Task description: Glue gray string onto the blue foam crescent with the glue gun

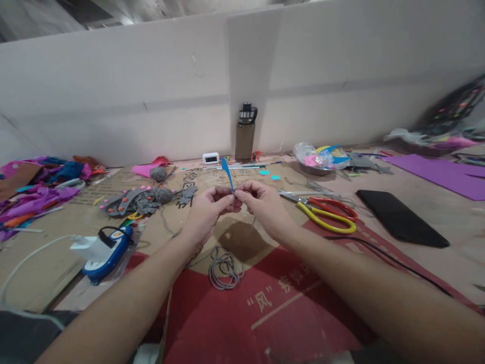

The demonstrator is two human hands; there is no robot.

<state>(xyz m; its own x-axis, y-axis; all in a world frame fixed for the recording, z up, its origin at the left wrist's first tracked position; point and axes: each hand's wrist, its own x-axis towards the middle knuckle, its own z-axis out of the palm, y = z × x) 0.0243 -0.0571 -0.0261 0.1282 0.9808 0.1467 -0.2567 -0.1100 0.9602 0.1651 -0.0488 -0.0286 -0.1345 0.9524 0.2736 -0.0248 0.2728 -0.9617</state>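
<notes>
A thin, curved blue strip (227, 172), perhaps foam or felt, stands upright above my fingertips. My left hand (212, 205) is closed in a pinch at its lower end. Thumb and fingers of my right hand (257, 201) pinch the same spot, touching the left fingertips. The strip's bottom is hidden by the fingers. Below the hands, a loose coil of grey cord (224, 273) lies on the red and brown cardboard (280, 323). One strand runs up toward my left hand, and a short piece of cord shows under the right; where they end is hidden.
Scissors with red and yellow handles (329, 215) and a black phone (399, 217) lie to the right. At left are a blue power strip (108, 258) and grey pieces with coloured dots (129, 200). A bottle (245, 136) and a bowl (320, 168) stand at the back.
</notes>
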